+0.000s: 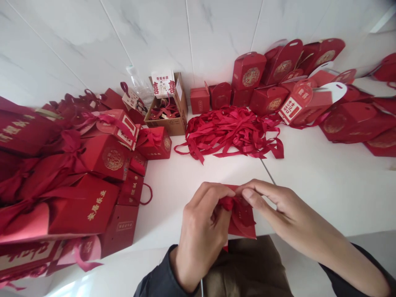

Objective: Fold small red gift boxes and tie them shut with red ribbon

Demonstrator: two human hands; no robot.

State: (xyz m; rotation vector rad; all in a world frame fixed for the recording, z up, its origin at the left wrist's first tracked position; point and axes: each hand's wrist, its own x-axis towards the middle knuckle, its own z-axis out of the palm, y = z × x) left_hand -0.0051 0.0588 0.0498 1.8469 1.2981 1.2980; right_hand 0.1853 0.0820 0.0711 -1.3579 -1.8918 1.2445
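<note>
At the table's near edge, a small red gift box [246, 231] sits between my hands. Red ribbon [228, 203] is gathered on top of it, partly hidden by my fingers. My left hand [208, 222] is closed in a pinch on that ribbon, its fingers curled over the box's left side. From the right, my right hand [269, 201] reaches in with thumb and forefinger pinched together at the ribbon over the box's upper edge. Just beyond the box, a loose heap of red ribbons [232, 132] lies on the white table [167, 198].
Ribbon-tied red boxes [102, 156] are piled high on the left. Several red boxes without bows [269, 99] stand at the back right. A cardboard carton [177, 123] with small red items and a clear plastic bottle [139, 84] stand by the tiled wall [161, 33].
</note>
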